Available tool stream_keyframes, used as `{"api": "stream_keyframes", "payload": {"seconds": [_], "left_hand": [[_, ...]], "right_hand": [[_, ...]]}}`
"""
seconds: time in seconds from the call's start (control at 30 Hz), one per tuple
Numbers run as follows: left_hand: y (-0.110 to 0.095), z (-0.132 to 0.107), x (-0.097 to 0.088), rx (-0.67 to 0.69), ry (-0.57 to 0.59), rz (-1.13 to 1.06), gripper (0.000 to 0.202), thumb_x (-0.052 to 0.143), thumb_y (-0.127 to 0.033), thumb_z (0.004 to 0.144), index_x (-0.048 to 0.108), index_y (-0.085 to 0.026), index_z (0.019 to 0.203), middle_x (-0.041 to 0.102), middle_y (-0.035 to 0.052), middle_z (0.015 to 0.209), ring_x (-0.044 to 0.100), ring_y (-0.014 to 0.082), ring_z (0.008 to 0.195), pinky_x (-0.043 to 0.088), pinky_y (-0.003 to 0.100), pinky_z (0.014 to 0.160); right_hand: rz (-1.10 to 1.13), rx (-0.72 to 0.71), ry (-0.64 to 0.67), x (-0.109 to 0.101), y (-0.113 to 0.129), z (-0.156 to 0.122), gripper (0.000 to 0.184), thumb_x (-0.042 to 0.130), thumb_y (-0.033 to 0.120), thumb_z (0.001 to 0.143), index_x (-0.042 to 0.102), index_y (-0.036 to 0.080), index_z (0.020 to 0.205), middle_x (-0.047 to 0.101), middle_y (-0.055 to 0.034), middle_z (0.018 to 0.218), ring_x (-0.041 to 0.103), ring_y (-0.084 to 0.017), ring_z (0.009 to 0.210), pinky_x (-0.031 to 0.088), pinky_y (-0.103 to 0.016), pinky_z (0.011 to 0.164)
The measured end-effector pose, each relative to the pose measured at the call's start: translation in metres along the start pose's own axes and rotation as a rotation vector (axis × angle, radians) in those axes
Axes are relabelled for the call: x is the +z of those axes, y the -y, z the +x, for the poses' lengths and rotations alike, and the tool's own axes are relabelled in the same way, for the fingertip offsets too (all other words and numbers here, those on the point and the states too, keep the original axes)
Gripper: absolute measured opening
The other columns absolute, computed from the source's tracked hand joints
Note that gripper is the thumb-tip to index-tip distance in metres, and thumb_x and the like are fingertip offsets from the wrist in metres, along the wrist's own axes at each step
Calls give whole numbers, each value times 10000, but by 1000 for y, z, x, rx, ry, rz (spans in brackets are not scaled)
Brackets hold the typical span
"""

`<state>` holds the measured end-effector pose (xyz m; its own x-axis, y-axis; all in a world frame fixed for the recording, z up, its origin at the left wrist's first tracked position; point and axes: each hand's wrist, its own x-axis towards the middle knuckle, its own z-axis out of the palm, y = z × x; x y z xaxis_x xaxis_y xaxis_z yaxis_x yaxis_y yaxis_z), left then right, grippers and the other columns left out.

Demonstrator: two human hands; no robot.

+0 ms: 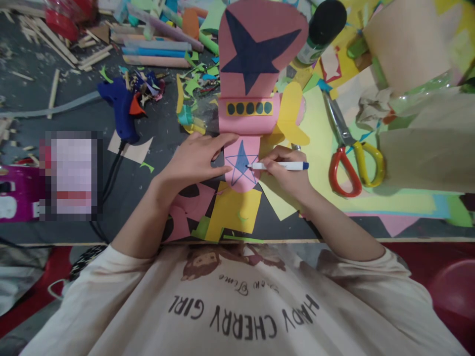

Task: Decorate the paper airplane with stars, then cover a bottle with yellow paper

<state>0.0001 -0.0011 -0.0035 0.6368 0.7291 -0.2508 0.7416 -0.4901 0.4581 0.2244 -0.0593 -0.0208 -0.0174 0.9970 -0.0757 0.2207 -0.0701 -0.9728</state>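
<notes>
A pink paper craft [256, 106] lies on the dark table, with a big dark star on its top part and a yellow strip of dark dots across the middle. On its lower rounded tab is a small blue star [239, 168], partly coloured in. My left hand [195, 160] lies flat on the paper's left edge, fingers stretched toward the star. My right hand [284, 173] pinches a white marker with a blue cap [282, 165], its tip touching the small star's right side.
Scissors with red and yellow handles [349, 153] lie to the right on green paper. A blue glue gun [120, 106] sits at left with its cord. Paper scraps, rolled paper tubes [156, 49] and wooden sticks litter the back. A dark-capped bottle [321, 29] stands behind.
</notes>
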Motion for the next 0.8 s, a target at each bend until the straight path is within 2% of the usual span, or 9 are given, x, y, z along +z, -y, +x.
{"api": "stream_keyframes", "payload": {"seconds": [0.17, 0.33, 0.47, 0.8], "left_hand": [[-2, 0, -1, -16, 18, 4, 638, 618, -428, 863, 529, -188, 1448, 683, 44, 949, 658, 258, 932, 404, 375, 959], [-2, 0, -2, -24, 18, 15, 640, 612, -431, 865, 525, -192, 1453, 682, 46, 950, 652, 257, 933, 404, 377, 965], [-1, 0, -1, -16, 15, 9, 640, 610, -432, 863, 525, -190, 1449, 677, 43, 935, 652, 254, 922, 406, 377, 966], [-1, 1, -2, -8, 11, 5, 635, 611, -430, 856, 529, -192, 1438, 671, 36, 928, 651, 254, 918, 407, 379, 962]], "right_hand": [[8, -24, 78, -1, -2, 0, 191, 625, 215, 723, 653, 224, 534, 689, 22, 560, 636, -125, 551, 494, -258, 563], [23, -40, 34, -1, -2, 0, 217, 615, 203, 739, 656, 226, 527, 699, 17, 562, 648, -129, 554, 501, -256, 568], [42, -16, 89, -1, 2, 0, 210, 656, 257, 744, 646, 220, 537, 704, 14, 557, 656, -139, 547, 501, -257, 551], [14, -62, 137, -1, 0, -1, 188, 651, 242, 753, 638, 217, 567, 712, 8, 591, 655, -140, 572, 492, -251, 538]]}}
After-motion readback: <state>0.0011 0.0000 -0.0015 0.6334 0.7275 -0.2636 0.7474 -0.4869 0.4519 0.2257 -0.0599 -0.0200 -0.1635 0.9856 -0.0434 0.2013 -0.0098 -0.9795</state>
